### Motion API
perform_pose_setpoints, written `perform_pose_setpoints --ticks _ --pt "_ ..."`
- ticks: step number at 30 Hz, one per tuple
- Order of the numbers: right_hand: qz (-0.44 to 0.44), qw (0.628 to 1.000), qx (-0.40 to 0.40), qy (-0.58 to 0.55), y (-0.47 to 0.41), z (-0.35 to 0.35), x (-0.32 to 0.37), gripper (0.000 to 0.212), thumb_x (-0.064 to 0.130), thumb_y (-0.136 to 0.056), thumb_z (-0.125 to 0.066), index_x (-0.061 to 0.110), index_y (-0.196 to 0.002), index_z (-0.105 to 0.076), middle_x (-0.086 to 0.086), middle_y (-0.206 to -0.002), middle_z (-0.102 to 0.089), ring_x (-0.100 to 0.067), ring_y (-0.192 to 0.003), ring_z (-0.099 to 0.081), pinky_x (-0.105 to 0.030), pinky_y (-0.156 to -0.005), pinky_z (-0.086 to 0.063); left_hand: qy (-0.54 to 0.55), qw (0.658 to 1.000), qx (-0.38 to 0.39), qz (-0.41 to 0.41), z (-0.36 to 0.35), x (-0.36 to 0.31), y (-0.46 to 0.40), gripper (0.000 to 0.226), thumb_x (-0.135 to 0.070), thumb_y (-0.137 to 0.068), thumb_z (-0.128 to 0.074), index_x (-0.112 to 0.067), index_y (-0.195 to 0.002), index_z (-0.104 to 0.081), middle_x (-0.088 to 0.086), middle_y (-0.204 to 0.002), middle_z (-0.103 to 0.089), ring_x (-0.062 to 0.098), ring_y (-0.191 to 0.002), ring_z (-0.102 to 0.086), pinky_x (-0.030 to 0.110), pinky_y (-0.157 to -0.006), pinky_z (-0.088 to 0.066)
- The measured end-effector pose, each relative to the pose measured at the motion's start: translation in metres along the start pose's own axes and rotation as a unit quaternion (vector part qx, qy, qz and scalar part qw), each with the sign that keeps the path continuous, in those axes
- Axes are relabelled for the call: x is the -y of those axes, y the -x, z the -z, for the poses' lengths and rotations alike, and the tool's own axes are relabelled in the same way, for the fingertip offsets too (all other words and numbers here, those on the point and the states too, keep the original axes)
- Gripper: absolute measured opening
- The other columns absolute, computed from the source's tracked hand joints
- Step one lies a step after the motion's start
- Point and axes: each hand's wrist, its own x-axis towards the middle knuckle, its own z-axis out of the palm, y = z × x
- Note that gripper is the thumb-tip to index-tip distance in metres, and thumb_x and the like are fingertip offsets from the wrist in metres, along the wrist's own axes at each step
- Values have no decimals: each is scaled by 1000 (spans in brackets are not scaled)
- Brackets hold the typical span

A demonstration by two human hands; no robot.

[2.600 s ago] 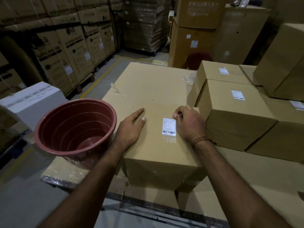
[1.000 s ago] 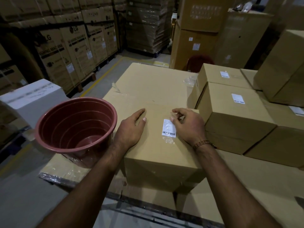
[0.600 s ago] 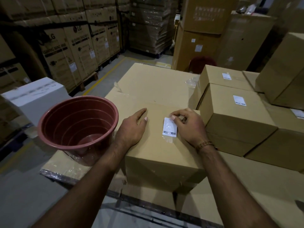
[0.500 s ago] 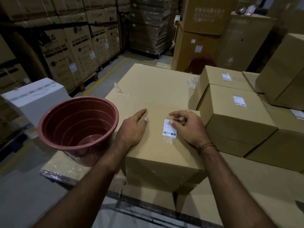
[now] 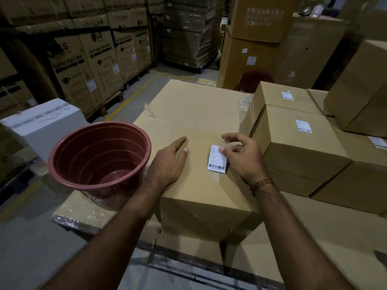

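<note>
Right hand (image 5: 244,155) pinches the white label (image 5: 216,159) atop the cardboard box (image 5: 201,189); left hand (image 5: 167,162) lies flat, fingers straight, near its left edge.

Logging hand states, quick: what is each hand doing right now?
Left hand: open, flat on the cardboard box.
Right hand: pinching the barcode label at its top corner.

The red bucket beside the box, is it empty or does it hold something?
Empty. The bucket stands upright, and its ribbed inner wall and bare bottom show all the way down.
</note>
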Motion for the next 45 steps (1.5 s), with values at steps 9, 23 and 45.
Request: perform_pose_setpoints --ticks 9,23,45 --pt "-142 983 57 -98 11 5 8 31 5 -81 -89 2 -109 -76 -15 -96 -81 -31 -95 -79 -52 -94 -62 7 1000 -5 -10 -2 5 -2 47 -42 -106 -52 -41 -153 -49 -1 -151 -59 21 -138 -55 28 -110 -40" --pt "-125 982 91 -106 27 8 20 92 -10 -71 -91 11 -150 -49 -13 -97 -81 -31 -95 -79 -44 -88 -64 10 1000 -5 -9 -2 5 -3 48 -42 -105 -52 -40 -153 -49 0 -152 -57 22 -139 -54 28 -111 -39" --pt "-96 977 47 -187 45 7 23 66 -6 -80 -85 12 -138 -58 -15 -102 -81 -31 -97 -79 -43 -79 -66 -57 998 3 -19 -2 -1 -3 54 -45 -106 -51 -32 -158 -43 9 -160 -47 26 -146 -47 42 -121 -37"
